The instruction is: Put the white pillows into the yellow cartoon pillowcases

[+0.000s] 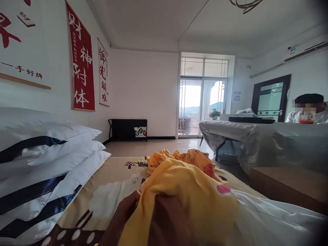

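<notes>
**Near the middle, left hand (128, 206) and right hand (170, 215) at a yellow cloth (189, 181)**

At the cloth's left edge, the left hand bends its fingers against the fabric; their tips are hidden, so I cannot tell whether they grip it. Just to the right, the right hand sits under a raised fold, partly covered and blurred, and its grip cannot be told either. The yellow cloth lies over the middle of a patterned sheet (119, 181), its ruffled, printed part bunched at the far end. White fabric (276, 212) lies against its right side. On the left, white pillows (84, 150) with dark bands are stacked. To the right, past a brown box (289, 181), a plastic-covered table (230, 131) bears a black tray (252, 120) and a potted plant (214, 113); a person (309, 99) is at the far right. A red scroll (80, 58) hangs on the left wall; glass doors (202, 106) stand at the far side.
</notes>
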`<act>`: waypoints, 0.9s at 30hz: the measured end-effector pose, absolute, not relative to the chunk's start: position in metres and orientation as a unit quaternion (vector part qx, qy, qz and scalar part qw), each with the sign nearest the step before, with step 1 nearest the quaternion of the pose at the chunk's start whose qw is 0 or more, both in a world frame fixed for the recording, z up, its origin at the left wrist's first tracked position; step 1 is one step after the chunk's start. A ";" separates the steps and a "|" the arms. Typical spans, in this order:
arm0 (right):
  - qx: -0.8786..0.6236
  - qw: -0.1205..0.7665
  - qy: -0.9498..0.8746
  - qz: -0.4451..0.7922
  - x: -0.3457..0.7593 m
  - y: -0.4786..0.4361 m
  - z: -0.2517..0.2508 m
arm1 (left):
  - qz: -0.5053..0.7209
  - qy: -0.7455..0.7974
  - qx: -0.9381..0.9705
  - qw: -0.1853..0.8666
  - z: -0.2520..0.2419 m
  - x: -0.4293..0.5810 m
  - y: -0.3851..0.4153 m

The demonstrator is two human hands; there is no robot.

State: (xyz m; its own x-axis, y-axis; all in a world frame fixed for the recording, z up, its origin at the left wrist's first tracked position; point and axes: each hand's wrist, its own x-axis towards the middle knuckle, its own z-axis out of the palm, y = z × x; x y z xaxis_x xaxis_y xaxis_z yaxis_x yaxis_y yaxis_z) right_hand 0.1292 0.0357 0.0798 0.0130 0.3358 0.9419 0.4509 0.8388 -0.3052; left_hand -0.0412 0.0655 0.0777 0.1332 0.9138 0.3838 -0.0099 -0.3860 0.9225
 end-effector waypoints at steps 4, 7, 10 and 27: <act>-0.303 0.651 -0.695 -0.037 0.122 0.048 0.079 | 0.518 0.362 0.650 0.421 0.073 -0.044 0.064; -0.327 0.656 -0.680 -0.017 0.121 0.057 0.071 | 0.498 0.342 0.676 0.423 0.074 -0.039 0.065; -0.299 0.622 -0.724 0.023 0.127 0.063 0.070 | 0.495 0.306 0.686 0.437 0.081 -0.042 0.066; -0.216 0.517 -0.822 0.105 0.135 0.053 0.084 | 0.656 0.243 0.657 0.281 0.084 -0.039 0.056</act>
